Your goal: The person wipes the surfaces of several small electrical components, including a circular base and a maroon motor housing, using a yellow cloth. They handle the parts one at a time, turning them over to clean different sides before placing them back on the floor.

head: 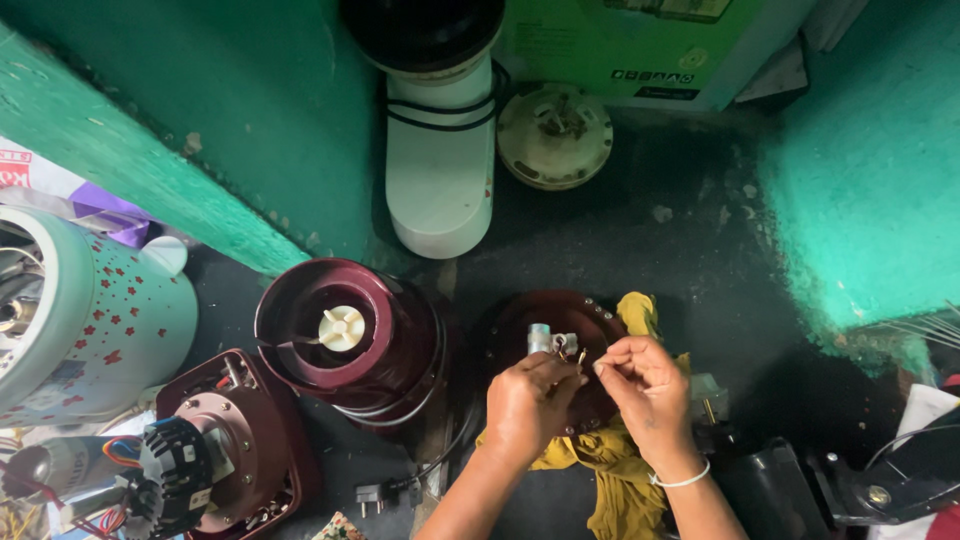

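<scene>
- Filling the upper left and right edge: green painted walls (250, 110), chipped in spots, framing a dark floor (690, 250).
- Standing at far left: white appliance housing (110, 320) dotted with small red stars.
- Lying against the wall at top centre: white cylindrical appliance body (440, 170) wrapped with a black cord (440, 112), dark opening uppermost.
- Sat left of centre: maroon mixer base (350, 340), upright, cream coupler (342, 328) at its middle.
- Lay at lower left: maroon base plate (250, 440) with an exposed motor (175, 475) and coloured wires beside it.
- Rested near the top: round cream disc (555, 137), just right of the white cylinder.
- Sat at centre on the floor: round maroon bottom cover (590, 320), partly hidden by both hands, yellow cloth (615, 460) tucked under and below it.
- Held over the cover: left hand (525, 405), fingers curled around a small grey metal part (548, 340) that stood above the knuckles.
- Worked just beside it: right hand (650, 385), thumb and forefinger pressed together in a pinch at something too small to tell, close to the same part; white band on the wrist.
- Lay at bottom centre: black plug (372, 495) on its cord.
</scene>
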